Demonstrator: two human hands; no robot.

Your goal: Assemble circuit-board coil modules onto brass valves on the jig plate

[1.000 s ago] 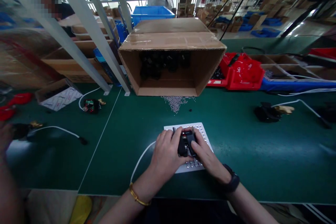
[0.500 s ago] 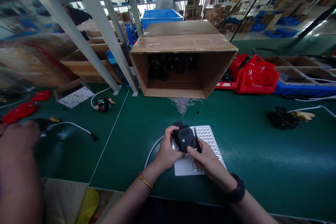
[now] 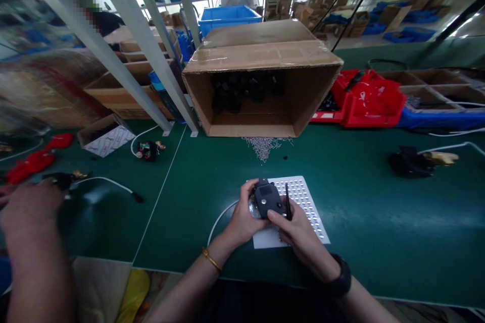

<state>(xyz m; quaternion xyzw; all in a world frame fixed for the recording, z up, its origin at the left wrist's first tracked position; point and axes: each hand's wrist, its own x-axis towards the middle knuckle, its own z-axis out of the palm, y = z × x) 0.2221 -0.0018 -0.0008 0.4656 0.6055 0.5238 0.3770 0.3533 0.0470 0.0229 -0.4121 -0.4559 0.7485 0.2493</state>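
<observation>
- Landmark: cardboard box [image 3: 261,55], lying with its open side toward you; all places here are being reckoned from it.
- Item in hand: black housing [image 3: 268,199], sitting in front of the box, nearer you, above the left part of a white sheet with rows of shiny dots [image 3: 267,240].
- Change: a second ago the housing was showing its inner parts; now it is turning a smooth, closed face upward, with a round pale spot on it.
- Meaning: the interior is no longer showing, so the work seems to be moving to the outer face; whether the halves are fastened, you cannot tell from here.
- Left hand [image 3: 241,218]: thumb and fingers are clasping the housing's left side.
- Right hand [image 3: 298,229]: thumb is pressing the face's lower right edge; the fingers are curling partly out of sight.
- Slim black rod [image 3: 288,203]: standing beside the right fingers; whether it is gripped or attached is staying unclear.
- White cable [image 3: 219,217]: curving out past your left hand.
- Screw-like metal pieces [image 3: 262,149]: spreading just before the box's front edge.
</observation>
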